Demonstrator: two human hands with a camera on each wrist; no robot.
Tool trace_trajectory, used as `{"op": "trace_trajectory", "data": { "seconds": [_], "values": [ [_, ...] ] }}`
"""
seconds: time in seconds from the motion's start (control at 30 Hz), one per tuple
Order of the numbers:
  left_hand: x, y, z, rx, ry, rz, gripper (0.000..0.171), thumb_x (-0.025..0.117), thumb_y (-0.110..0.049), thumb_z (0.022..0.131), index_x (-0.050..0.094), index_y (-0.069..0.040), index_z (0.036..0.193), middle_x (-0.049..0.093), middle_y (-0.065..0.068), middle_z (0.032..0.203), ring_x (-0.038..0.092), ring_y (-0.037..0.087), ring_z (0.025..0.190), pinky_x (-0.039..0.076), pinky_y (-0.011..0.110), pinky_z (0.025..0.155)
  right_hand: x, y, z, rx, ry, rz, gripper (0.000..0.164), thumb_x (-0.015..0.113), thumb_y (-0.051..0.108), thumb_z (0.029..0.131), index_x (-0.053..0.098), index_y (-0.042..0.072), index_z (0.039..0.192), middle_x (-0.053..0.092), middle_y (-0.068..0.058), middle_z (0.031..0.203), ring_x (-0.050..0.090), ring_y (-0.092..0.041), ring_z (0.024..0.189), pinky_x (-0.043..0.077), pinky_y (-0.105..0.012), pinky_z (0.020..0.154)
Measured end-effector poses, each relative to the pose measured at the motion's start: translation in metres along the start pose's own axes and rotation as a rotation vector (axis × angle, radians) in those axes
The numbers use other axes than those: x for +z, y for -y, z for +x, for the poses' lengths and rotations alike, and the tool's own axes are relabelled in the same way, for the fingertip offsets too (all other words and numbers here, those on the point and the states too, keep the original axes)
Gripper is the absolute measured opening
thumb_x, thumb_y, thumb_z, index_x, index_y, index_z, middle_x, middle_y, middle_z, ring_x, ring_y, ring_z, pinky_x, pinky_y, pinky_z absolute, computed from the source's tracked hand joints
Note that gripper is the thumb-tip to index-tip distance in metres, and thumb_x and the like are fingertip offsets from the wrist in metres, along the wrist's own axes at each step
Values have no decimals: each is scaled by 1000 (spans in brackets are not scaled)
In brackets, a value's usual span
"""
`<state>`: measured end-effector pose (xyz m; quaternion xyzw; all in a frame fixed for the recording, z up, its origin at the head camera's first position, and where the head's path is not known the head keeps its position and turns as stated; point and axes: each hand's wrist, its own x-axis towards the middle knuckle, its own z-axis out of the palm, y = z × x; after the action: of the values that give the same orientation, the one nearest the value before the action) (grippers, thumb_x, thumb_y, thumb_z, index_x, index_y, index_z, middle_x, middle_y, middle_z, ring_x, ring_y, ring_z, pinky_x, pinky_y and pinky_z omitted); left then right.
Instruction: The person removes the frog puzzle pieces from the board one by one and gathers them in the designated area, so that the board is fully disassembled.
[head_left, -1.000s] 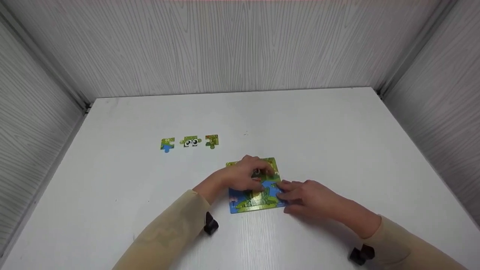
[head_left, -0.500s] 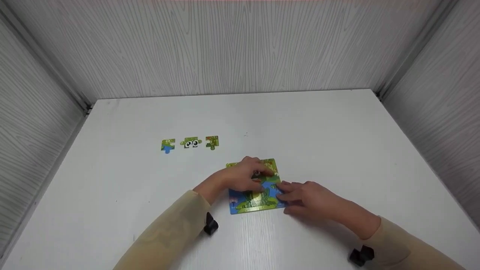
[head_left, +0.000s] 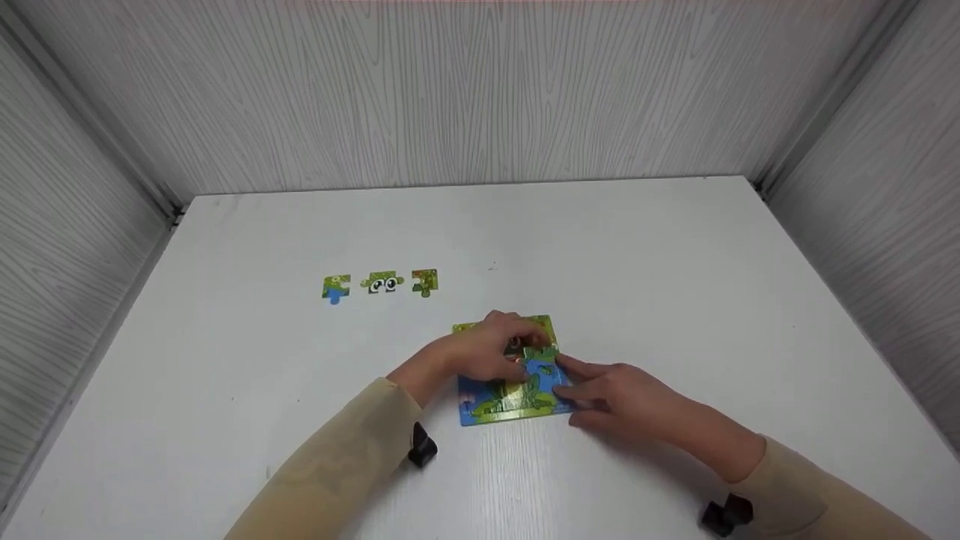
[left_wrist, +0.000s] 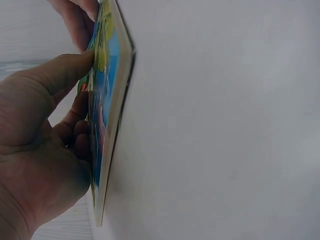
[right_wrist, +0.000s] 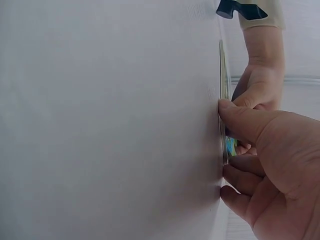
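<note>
A square frog jigsaw puzzle (head_left: 517, 397) lies on the white table between both hands. At its right side a green-and-blue puzzle piece (head_left: 540, 355) is tipped up from the picture. My left hand (head_left: 487, 349) reaches over the upper part, its index fingertip behind this piece and its thumb on the near side; the remaining fingers are bent low over the board in the left wrist view. My right hand (head_left: 626, 394) holds the lower right corner, thumb at the board's edge (right_wrist: 223, 75). Its index fingertip meets the raised piece's right end, and another finger rests on the picture.
Three loose puzzle pieces lie in a row at the back left: a green-and-blue one (head_left: 336, 288), one with frog eyes (head_left: 382, 283) and a green-brown one (head_left: 424, 282). Grey wood-grain panels (head_left: 480, 90) wall the table (head_left: 675, 247) at the back and sides.
The piece at the puzzle's right side, flat before, now stands tipped up. My right index finger has straightened and shifted slightly away from me. My left hand has hardly moved.
</note>
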<state>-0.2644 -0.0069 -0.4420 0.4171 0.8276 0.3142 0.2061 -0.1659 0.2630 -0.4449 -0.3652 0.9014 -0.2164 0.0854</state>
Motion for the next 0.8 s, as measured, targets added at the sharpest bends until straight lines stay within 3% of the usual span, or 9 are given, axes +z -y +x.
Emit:
{"op": "trace_trajectory", "data": {
  "seconds": [0.17, 0.4, 0.57, 0.8],
  "values": [
    [-1, -1, -2, 9, -7, -33, 50, 77, -14, 94, 64, -17, 142, 63, 1, 126, 48, 20, 121, 39, 41, 109, -1, 2, 0, 8, 11, -2, 46, 78, 24, 99, 68, 11, 142, 51, -15, 158, 61, -32, 134, 56, -45, 99],
    [1, 2, -1, 3, -2, -130, 49, 76, -7, 95, 65, -17, 142, 66, 1, 121, 55, 18, 102, 48, 35, 94, -1, 1, 2, -39, 0, -3, 45, 78, 22, 98, 69, 6, 139, 52, -18, 155, 61, -32, 133, 56, -44, 99],
    [-1, 2, -2, -38, -15, -128, 51, 78, -10, 96, 67, -23, 144, 66, -2, 119, 54, 18, 99, 47, 33, 90, -3, 1, 3, -38, 13, -11, 45, 77, 23, 100, 68, 7, 140, 52, -18, 156, 63, -31, 131, 57, -45, 98],
    [-2, 1, -1, -64, -22, -124, 48, 78, -15, 98, 68, -25, 144, 61, -1, 100, 52, 16, 91, 44, 31, 80, -5, 1, 1, -28, 14, -28, 46, 77, 24, 99, 68, 8, 141, 51, -17, 156, 62, -31, 132, 56, -48, 99]
  ]
}}
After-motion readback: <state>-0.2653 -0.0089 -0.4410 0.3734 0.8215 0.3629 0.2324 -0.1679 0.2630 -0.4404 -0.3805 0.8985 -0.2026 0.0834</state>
